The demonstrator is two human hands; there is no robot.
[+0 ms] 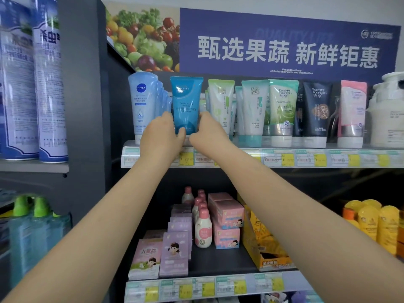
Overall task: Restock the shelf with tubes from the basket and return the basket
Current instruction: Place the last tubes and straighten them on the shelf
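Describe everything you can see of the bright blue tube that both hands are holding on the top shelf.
The bright blue tube is glossy, plastic-looking, with a flat crimped top edge, white lettering and a pale curved band across its front. It stands upright, crimp up, at the front of the top shelf, between the pale blue Nivea tubes and the white-and-green tubes. The left hand and right hand grip its lower end from either side, hiding its cap.

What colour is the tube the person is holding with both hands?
Bright blue with white lettering: the tube on the top shelf, seen in the head view.
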